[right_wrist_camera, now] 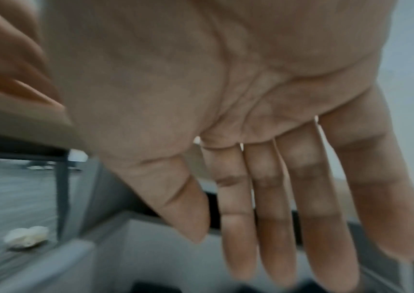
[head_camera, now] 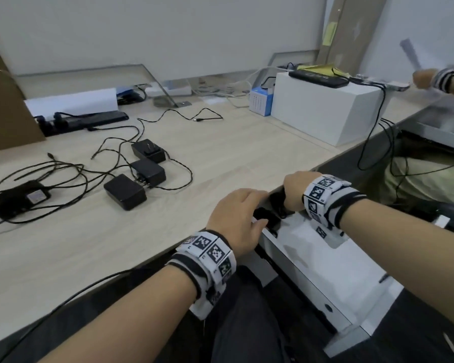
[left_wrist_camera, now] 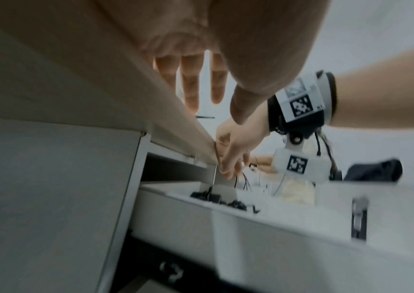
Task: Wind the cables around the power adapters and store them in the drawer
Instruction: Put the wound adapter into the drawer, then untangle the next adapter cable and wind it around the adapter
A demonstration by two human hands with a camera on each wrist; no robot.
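Several black power adapters (head_camera: 125,191) lie on the light wood desk (head_camera: 220,158) at the left, their thin cables (head_camera: 63,169) loose and tangled. Under the desk's front edge the white drawer (head_camera: 315,260) stands pulled out. Black adapters (head_camera: 266,218) sit at its back, also seen as dark adapter lumps (left_wrist_camera: 206,195) in the left wrist view. My left hand (head_camera: 236,218) hovers at the desk edge over the drawer, fingers (left_wrist_camera: 192,83) straight and holding nothing. My right hand (head_camera: 296,192) reaches down into the drawer's back, with fingers (right_wrist_camera: 263,218) stretched out and an empty palm.
A white box (head_camera: 325,111) with a black device on top stands at the back right, beside a small blue box (head_camera: 260,100). A black power strip (head_camera: 84,121) lies at the back left beside brown cardboard (head_camera: 5,106). Another person's hand (head_camera: 435,79) is at the far right.
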